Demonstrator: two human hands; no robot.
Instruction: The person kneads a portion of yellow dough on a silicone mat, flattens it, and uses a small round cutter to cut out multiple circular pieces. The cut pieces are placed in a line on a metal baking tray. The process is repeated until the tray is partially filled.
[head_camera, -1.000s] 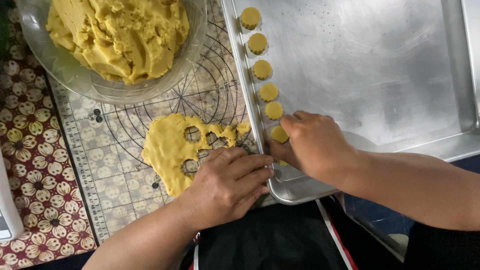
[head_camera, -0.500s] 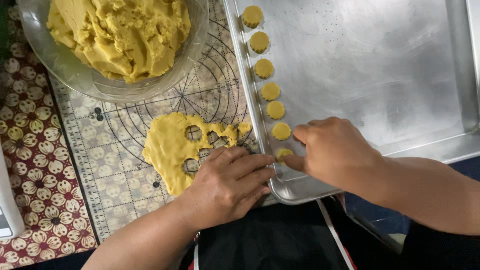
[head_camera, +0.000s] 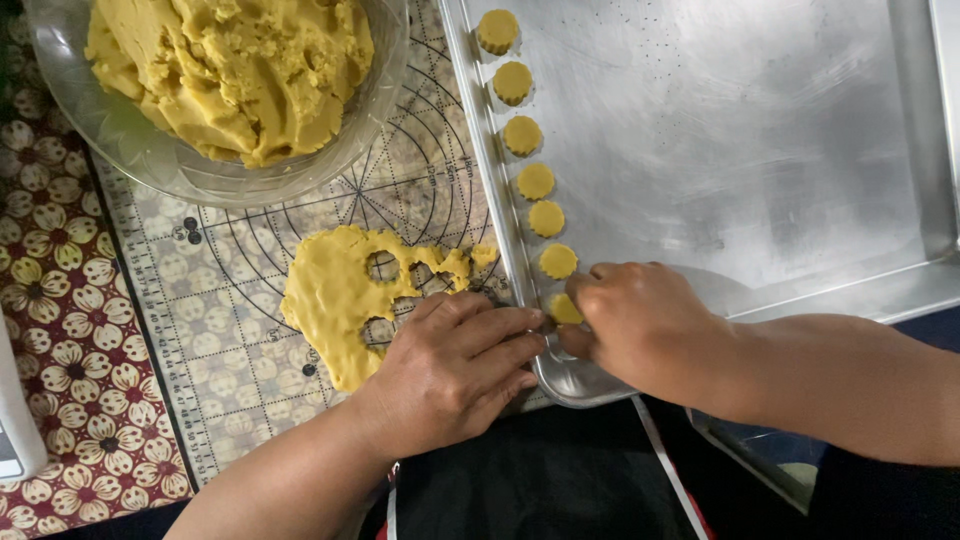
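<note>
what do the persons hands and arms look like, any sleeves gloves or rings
Both arms are bare up to the frame's edge, with no sleeves in view. The left hand and right hand wear no gloves; no rings, watch or bracelets show. Fingernails look short and unpainted.

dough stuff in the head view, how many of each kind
Cut dough rounds on the baking tray: 7, the last one partly under the right hand
Rolled dough sheet with holes, by the left hand: 1
Glass bowl of dough: 1
Total: 9
</note>
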